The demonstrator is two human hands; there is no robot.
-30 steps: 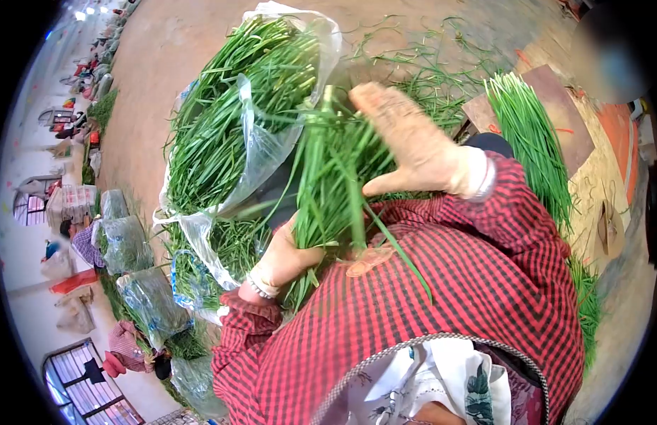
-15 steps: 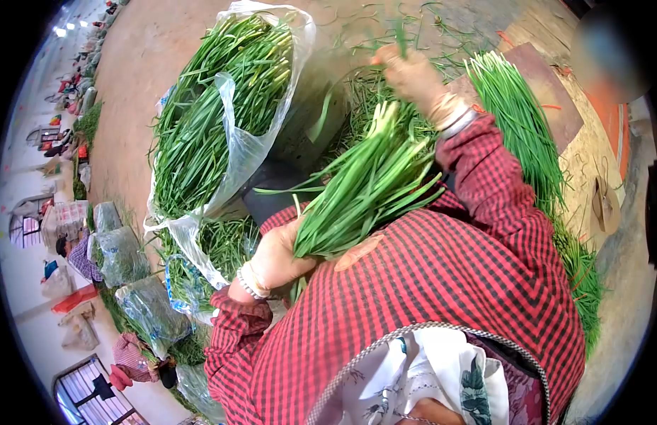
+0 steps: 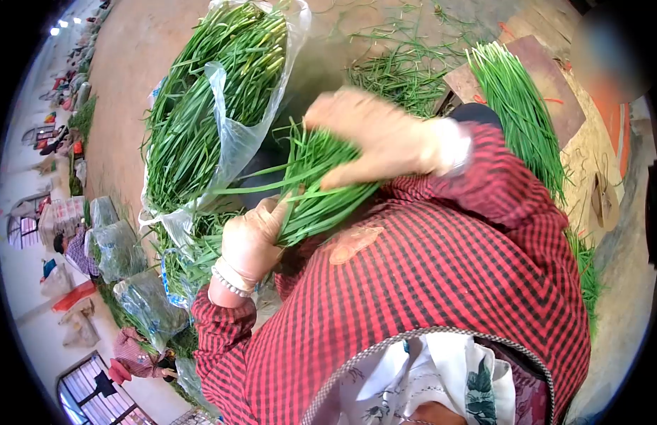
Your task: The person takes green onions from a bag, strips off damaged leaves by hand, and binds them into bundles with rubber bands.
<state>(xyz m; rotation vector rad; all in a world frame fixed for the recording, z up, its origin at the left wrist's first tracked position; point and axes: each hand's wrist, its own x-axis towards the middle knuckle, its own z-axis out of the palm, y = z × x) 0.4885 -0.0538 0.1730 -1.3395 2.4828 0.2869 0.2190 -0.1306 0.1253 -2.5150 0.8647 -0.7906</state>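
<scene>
My left hand [image 3: 252, 242] is closed round the lower end of a loose bunch of garlic chives [image 3: 328, 212], held in front of my body. My right hand [image 3: 385, 138] is over the bunch's upper end, thumb and fingers spread apart on either side of the leaves. It is partly smeared by motion, and its fingertips hide the stalk ends. A few long blades stick out to the left, past my left hand.
A clear plastic bag [image 3: 233, 117] full of chives [image 3: 201, 85] lies left of the bunch. Loose scraps [image 3: 403, 78] litter the floor ahead. At right, a neat sheaf of chives [image 3: 520, 113] rests partly on a brown board [image 3: 555, 85]. Wrapped bundles [image 3: 151, 304] and other people stand far left.
My right hand has come back from the far side, where it held green blades, down onto the bunch. The bunch and my left hand have shifted slightly left.
</scene>
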